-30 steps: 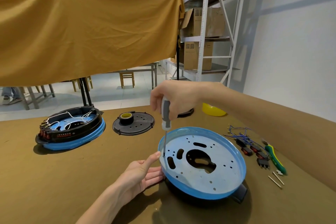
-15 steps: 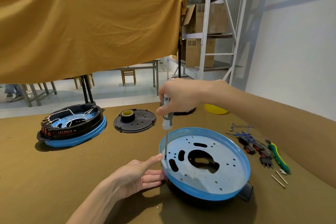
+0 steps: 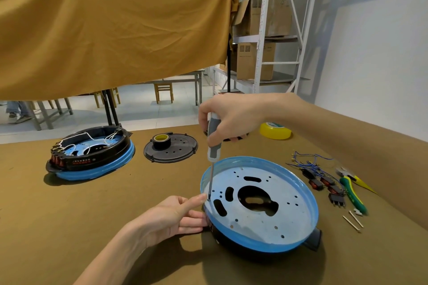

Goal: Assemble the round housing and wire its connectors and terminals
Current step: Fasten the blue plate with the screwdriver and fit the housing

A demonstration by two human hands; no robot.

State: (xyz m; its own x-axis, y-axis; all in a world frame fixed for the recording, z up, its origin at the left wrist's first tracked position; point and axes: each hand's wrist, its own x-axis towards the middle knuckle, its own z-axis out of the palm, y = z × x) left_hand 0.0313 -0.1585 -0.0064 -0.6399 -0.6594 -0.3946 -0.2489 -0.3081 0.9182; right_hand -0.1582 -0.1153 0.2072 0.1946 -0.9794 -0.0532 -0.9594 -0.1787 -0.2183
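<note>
Blue-rimmed round housing [image 3: 266,220], flat on table [image 3: 69,227]

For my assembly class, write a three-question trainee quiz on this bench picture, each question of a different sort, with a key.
1. True or false: the right hand grips the screwdriver upright over the round housing.
2. What does the left hand touch? A. the pliers B. the housing's rim C. the yellow tape roll
3. Fill in: the black tape roll sits on the black perforated ____.

Key: 1 true; 2 B; 3 disc.
</note>
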